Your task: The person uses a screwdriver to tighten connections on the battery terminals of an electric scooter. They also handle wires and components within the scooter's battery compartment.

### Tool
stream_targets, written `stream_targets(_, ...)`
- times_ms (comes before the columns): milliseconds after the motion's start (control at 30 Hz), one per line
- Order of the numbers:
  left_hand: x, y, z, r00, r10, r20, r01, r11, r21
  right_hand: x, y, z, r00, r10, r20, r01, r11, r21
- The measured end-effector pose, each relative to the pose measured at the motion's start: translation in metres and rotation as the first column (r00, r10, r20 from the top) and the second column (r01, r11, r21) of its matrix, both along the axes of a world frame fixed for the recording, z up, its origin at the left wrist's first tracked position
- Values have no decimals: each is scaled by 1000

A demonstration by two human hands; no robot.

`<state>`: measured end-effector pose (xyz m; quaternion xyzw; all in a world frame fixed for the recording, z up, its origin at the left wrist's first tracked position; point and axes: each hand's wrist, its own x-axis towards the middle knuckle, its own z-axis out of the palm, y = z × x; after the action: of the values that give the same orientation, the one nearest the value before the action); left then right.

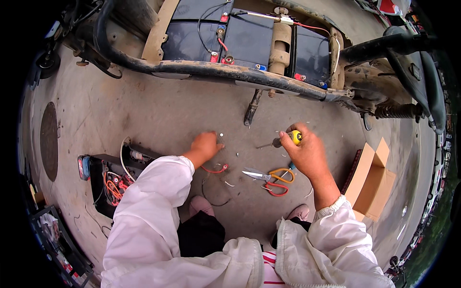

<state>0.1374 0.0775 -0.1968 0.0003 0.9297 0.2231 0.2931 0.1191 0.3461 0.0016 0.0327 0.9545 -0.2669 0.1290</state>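
Whether the left hand (205, 147) holds anything is hidden.

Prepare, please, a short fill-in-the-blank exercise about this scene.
The right hand grips a screwdriver whose handle is black and ____.
The scissors have two handle loops, one orange and one ____.
The black container with wires lies on the person's ____ side.
The cardboard box is ____, not closed.

Missing words: yellow; red; left; open.

- Soft, even daylight on the floor (144, 110)
- Pale sheen on the batteries (249, 41)
- Right hand (306, 148) slightly blurred
- Fisheye bends the frame (201, 68); corners black
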Motion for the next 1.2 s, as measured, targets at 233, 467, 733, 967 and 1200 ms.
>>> stream_targets(233, 1, -2, -5, 997, -41, 58, 39, 998, 42, 0, 7, 14, 987, 142, 79, -146, 988, 44)
stream_targets(467, -5, 1, 52, 890, 394, 228, -406, 462, 788, -13, 22, 38, 992, 69, 106, -32, 948, -316)
stream_targets(733, -26, -17, 152, 669, 408, 621, -435, -463, 772, -28, 31, 85, 977, -204, 59, 140, 411, -901)
stream_targets(967, -28, -20, 171, 620, 416, 665, -373, -589, 717, -22, 22, 81, 970, -225, 88, 153, 289, -945)
stream_targets(1200, -29, -21, 176, 614, 398, 681, -378, -610, 697, -17, 13, 81, 976, -199, 93, 145, 269, -952)
